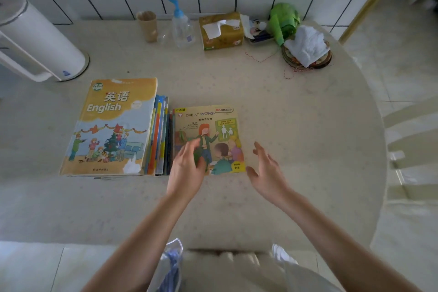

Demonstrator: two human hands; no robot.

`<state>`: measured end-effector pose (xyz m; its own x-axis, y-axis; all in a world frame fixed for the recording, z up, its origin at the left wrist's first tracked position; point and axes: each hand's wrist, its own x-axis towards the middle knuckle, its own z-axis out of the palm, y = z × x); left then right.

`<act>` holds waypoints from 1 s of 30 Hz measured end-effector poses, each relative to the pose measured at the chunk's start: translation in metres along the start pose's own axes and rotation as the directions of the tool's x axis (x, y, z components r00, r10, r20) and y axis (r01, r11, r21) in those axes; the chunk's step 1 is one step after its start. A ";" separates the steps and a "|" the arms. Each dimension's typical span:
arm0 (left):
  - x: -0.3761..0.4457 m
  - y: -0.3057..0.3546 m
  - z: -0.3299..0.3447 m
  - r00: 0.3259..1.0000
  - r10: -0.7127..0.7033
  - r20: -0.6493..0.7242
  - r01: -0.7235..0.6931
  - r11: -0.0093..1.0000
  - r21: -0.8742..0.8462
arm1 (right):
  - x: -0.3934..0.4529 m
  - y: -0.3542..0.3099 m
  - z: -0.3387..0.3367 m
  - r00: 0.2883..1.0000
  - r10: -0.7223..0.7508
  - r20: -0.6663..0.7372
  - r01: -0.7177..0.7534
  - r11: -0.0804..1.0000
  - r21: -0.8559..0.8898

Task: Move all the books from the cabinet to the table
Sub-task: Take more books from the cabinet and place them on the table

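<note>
Progress: two lots of books are already on the round table (296, 125). On the left lies a stack topped by an English textbook (111, 125), with the coloured edges of several thinner books (161, 135) showing along its right side. Just to the right of that stack, touching or nearly touching it, lies a thin "Zob at Work" reader (208, 135), flat and cover up; whether more books lie beneath it cannot be told.

Hands: the left hand (187, 166) is over the near left corner of the reader, fingers loosely extended, gripping nothing; it may be resting on the cover, but contact is not certain. The right hand (265, 168) is just beside the reader's near right corner, fingers spread, holding nothing. I judge the reader as just set down or being squared.

Remaining: the cabinet is not in view, so the number of books left cannot be stated (the task may or may not be near its end).

Legible writing: textbook cover reads "英语" and "English". Reader cover reads "ZOB AT WORK", with "江苏版" at its far left corner; smaller print is too small to read.

Other items at the far edge: paper cup (147, 26), pump bottle (182, 28), tissue box (221, 31), green bag (284, 21), white cloth (307, 45). A white appliance (40, 38) stands far left.
</note>
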<state>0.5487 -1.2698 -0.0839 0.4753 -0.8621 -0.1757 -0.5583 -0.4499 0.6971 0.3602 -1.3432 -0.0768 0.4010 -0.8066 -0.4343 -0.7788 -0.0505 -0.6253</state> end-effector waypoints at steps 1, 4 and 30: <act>-0.006 0.003 0.002 0.999 0.027 0.019 -0.027 1.000 -0.005 | -0.009 0.007 0.000 1.000 0.000 -0.024 0.000 1.000 -0.002; -0.018 0.010 0.011 0.995 0.072 0.063 -0.070 0.997 -0.029 | -0.027 0.024 0.001 0.993 -0.015 -0.120 0.014 1.000 -0.011; -0.122 -0.045 0.033 0.404 0.480 0.779 -0.738 0.674 -0.033 | -0.297 0.021 0.201 0.552 0.646 -0.528 -0.561 0.755 0.338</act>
<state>0.4933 -1.1521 -0.1167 -0.6054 -0.7460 -0.2774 -0.7049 0.3407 0.6221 0.3216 -0.9859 -0.0914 -0.5364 -0.7884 -0.3011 -0.6505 0.6136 -0.4476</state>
